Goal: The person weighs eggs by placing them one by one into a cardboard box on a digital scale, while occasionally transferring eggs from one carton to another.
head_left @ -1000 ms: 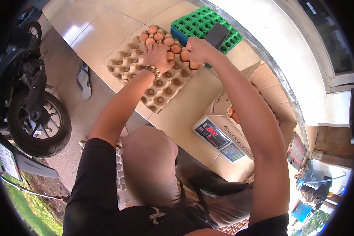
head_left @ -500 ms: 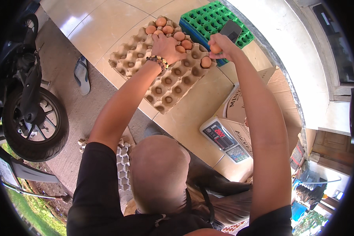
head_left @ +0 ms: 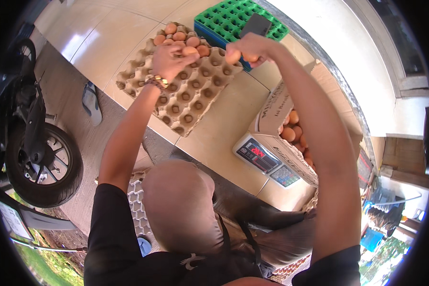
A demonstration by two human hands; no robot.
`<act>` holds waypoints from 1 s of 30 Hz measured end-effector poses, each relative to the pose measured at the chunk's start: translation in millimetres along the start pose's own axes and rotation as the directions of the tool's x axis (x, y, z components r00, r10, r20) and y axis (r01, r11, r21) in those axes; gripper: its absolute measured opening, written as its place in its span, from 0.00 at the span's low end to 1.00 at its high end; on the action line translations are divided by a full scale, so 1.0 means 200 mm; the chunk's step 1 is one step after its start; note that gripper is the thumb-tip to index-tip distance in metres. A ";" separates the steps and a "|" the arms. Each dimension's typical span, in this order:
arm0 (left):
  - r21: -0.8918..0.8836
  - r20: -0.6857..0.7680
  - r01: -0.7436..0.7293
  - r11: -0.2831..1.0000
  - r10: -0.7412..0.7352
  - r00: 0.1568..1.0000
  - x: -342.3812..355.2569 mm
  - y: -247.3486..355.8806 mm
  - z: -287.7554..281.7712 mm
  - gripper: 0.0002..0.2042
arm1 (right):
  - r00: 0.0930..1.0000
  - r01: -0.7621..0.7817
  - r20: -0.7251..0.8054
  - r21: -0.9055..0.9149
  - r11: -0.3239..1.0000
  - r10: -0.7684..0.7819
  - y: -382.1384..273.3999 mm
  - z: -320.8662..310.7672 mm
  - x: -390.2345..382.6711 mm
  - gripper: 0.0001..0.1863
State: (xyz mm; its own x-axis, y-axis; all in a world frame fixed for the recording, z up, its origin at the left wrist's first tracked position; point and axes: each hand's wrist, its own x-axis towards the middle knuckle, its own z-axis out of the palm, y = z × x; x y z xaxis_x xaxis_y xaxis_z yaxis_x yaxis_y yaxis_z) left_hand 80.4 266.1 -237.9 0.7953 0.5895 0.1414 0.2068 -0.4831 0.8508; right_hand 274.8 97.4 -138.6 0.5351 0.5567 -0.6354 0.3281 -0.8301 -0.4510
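A brown cardboard egg tray (head_left: 176, 107) lies on the tiled ledge, with several brown eggs (head_left: 179, 36) clustered in its far end. My left hand (head_left: 167, 62), with a beaded bracelet at the wrist, reaches over the tray and has its thumb and fingers closed round an egg (head_left: 189, 51). Above the tray's right corner, my right hand (head_left: 260, 46) is held up with its fingers wrapped round two eggs (head_left: 232, 57), slightly blurred. Most of the near cups of the tray hold nothing.
Stacked green and blue plastic egg trays (head_left: 224, 21) stand beyond, with a dark phone (head_left: 256, 25) on top. At right, an open carton (head_left: 271, 112) containing eggs rests by a digital scale (head_left: 262, 155). A motorcycle wheel (head_left: 45, 164) and a sandal (head_left: 91, 105) are at left.
The egg at the tray's right corner has left its cup, and my right hand now holds two eggs. My left hand has closed on an egg. The view has shifted, revealing eggs in the carton.
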 end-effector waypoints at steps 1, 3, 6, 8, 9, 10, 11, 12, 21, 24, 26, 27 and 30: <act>-0.041 -0.009 0.003 0.999 -0.004 1.000 0.00 0.01 -0.02 0.19 | 0.994 0.103 0.021 0.090 0.991 -0.105 0.01 -0.07 -0.10 0.26; -0.213 -0.038 0.016 0.977 -0.025 0.999 0.00 0.02 -0.08 0.20 | 0.958 0.266 0.039 0.259 0.929 -0.285 0.01 -0.22 -0.37 0.26; -0.483 0.076 -0.054 0.874 0.103 0.992 -0.01 0.23 -0.13 0.20 | 0.930 0.343 0.000 0.351 0.871 -0.366 0.22 -0.41 -0.71 0.32; -0.532 0.225 -0.094 0.841 0.248 0.942 0.01 0.41 -0.14 0.21 | 0.936 0.309 0.031 0.400 0.863 -0.350 0.42 -0.50 -0.91 0.30; -0.552 0.296 -0.109 0.827 0.316 0.902 0.00 0.54 -0.15 0.21 | 0.952 0.255 0.049 0.408 0.876 -0.301 0.54 -0.52 -0.97 0.28; -0.566 0.373 -0.133 0.814 0.396 0.839 -0.02 0.69 -0.12 0.18 | 0.965 0.202 0.071 0.416 0.886 -0.254 0.64 -0.51 -1.02 0.26; -0.581 0.443 -0.158 0.798 0.474 0.761 -0.07 0.89 -0.05 0.15 | 0.984 0.105 0.092 0.405 0.908 -0.154 0.74 -0.49 -1.06 0.26; -0.538 0.491 -0.225 0.812 0.519 0.700 -0.09 1.01 0.01 0.19 | 0.992 0.009 0.113 0.389 0.921 -0.057 0.82 -0.45 -1.09 0.26; -0.006 0.857 -0.741 0.671 0.385 0.342 -0.36 1.38 0.74 0.20 | 0.992 -0.088 0.004 0.755 0.650 0.130 1.36 -0.08 -1.04 0.22; 0.095 0.881 -0.775 0.625 0.310 0.358 -0.42 1.29 0.92 0.18 | 0.991 -0.102 0.015 0.731 0.674 0.134 1.46 -0.05 -1.01 0.22; 0.186 0.911 -0.718 0.670 0.155 0.381 -0.46 1.29 0.98 0.18 | 0.984 -0.123 -0.026 0.611 0.782 0.175 1.39 -0.03 -1.01 0.22; 0.139 0.895 -0.759 0.636 0.247 0.372 -0.48 1.27 1.01 0.17 | 0.991 -0.095 -0.034 0.531 0.842 0.133 1.30 -0.03 -1.09 0.22; 0.183 0.905 -0.780 0.599 0.208 0.372 -0.53 1.28 1.08 0.16 | 0.998 -0.052 -0.021 0.331 0.942 0.062 1.30 0.01 -1.05 0.21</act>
State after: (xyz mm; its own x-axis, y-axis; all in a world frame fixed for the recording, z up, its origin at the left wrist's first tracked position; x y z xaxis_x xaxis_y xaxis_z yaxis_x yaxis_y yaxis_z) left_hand 171.6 -60.3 -144.5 0.8543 -0.4667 -0.2287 -0.3918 -0.8674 0.3067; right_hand 247.0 -235.1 -123.4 0.5705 0.5034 -0.6490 0.0242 -0.8001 -0.5994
